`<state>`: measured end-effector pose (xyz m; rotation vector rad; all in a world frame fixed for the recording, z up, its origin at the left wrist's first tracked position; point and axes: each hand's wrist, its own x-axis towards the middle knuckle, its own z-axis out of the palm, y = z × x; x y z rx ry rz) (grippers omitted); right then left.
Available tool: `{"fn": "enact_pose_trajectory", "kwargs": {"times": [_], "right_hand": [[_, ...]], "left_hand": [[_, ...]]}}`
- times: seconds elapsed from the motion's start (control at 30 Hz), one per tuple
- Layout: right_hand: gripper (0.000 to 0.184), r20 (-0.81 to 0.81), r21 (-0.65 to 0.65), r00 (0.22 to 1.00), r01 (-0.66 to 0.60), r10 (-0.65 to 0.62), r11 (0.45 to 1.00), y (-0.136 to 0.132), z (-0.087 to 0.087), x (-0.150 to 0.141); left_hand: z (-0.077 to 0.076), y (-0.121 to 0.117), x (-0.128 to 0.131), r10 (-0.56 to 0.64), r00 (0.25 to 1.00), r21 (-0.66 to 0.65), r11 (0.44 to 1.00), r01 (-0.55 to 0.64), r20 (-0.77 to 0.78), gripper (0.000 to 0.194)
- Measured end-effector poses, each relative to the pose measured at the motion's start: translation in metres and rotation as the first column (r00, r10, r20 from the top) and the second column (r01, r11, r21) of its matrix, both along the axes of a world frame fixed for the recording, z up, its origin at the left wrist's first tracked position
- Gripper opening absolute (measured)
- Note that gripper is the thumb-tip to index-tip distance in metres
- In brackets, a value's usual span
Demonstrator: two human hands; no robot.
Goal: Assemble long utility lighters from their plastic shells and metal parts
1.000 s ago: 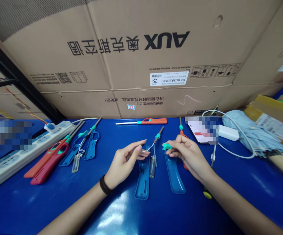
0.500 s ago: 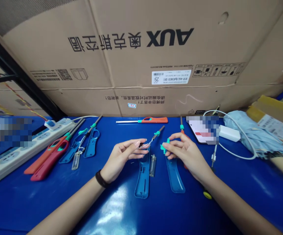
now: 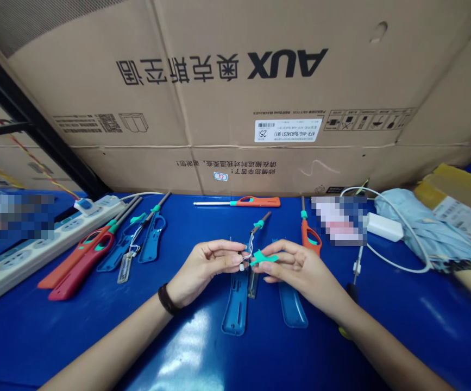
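The left grip pinches a wired part; the right grip holds a green piece.

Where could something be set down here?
Bare blue table shows between the forearms, nearer than the central blue shells, and right of the right forearm, nearer than the pale-blue bundle. Crowded: around left hand and right hand, along the power strip.

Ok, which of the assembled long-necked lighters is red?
The red plastic lighter at left, next to an orange plastic lighter by the white plastic power strip; all other assembled lighters have orange handles.
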<state>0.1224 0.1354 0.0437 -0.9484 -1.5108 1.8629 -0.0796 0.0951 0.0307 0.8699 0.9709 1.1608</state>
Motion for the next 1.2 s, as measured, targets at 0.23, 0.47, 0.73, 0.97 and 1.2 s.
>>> {"fn": "enact_pose_trajectory", "kwargs": {"times": [0.23,0.47,0.73,0.97,1.2], "right_hand": [[0.025,0.078,0.045,0.993,-0.095,0.091,0.994,-0.005,-0.004,-0.001],[0.029,0.032,-0.03,0.996,-0.087,0.088,0.996,-0.004,-0.011,-0.001],[0.041,-0.061,-0.163,0.989,-0.146,0.138,0.976,-0.007,-0.007,-0.001],[0.04,0.013,-0.137,0.991,-0.128,0.131,0.982,-0.006,-0.003,-0.004],[0.043,-0.025,-0.119,0.996,-0.087,0.084,0.989,-0.004,-0.01,-0.005]], "left_hand": [[-0.001,0.0,0.0,0.03,0.998,0.047,0.999,-0.027,-0.063,0.022],[0.0,-0.002,0.003,0.009,0.992,0.072,0.997,0.0,-0.122,0.025],[-0.003,-0.001,0.003,0.017,0.995,0.072,0.997,-0.01,-0.094,0.024],[-0.004,-0.001,0.001,0.017,0.996,0.079,0.997,-0.01,-0.086,0.022],[-0.004,-0.001,0.0,0.022,0.994,0.045,0.999,-0.017,-0.105,0.025]]}}
